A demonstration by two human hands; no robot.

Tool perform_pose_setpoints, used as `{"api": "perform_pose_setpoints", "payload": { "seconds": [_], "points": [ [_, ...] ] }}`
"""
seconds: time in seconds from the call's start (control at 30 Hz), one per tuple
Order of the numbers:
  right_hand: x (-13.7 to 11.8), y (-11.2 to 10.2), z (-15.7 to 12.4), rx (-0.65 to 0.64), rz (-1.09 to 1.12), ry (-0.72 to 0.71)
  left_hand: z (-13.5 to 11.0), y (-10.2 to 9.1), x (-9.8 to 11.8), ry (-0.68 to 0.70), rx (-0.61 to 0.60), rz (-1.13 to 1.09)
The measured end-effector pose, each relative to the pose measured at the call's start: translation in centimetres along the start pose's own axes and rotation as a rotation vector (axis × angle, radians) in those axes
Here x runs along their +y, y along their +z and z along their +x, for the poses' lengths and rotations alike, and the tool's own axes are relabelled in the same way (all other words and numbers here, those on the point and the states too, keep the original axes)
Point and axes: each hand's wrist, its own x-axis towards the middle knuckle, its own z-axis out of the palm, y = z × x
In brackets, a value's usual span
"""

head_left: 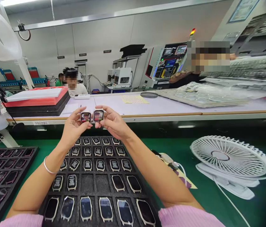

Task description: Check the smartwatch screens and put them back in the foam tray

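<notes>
At the far end of the black foam compartment tray (102,183), the left hand (76,126) pinches a pale-framed, rounded-square watch with dark glass (85,117); the right hand (114,123) pinches a second pale-framed watch (98,115) just beside it; fingers on the rims, that's the way; light pressure, thumbs off the glass, faces level, best low over the foam in case of slips

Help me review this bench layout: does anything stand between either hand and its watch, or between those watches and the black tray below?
Nothing visible does: the left watch sits in the left hand, the right watch in the right hand, and no object shows between either and the black tray.
</notes>
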Motion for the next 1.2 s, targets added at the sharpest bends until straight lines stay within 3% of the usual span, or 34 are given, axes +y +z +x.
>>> {"api": "perform_pose_setpoints", "payload": {
  "seconds": [0.13, 0.27, 0.43, 1.2],
  "points": [
    [2.8, 0.1, -2.6, 0.026, 0.066, 0.105, -3.2, -0.3, -1.1, -0.165, 0.014, 0.009],
    [4.6, 0.2, -3.5, 0.045, 0.117, 0.168, -4.5, -0.5, -1.9, -0.235, 0.064, 0.018],
    [4.8, 0.3, -3.5, 0.042, 0.13, 0.168, -4.5, -0.5, -1.9, -0.236, 0.095, 0.03],
    [4.4, 0.2, -3.7, 0.094, 0.071, 0.107, -4.5, -0.1, -1.2, -0.244, 0.027, 0.007]
  ]
}}
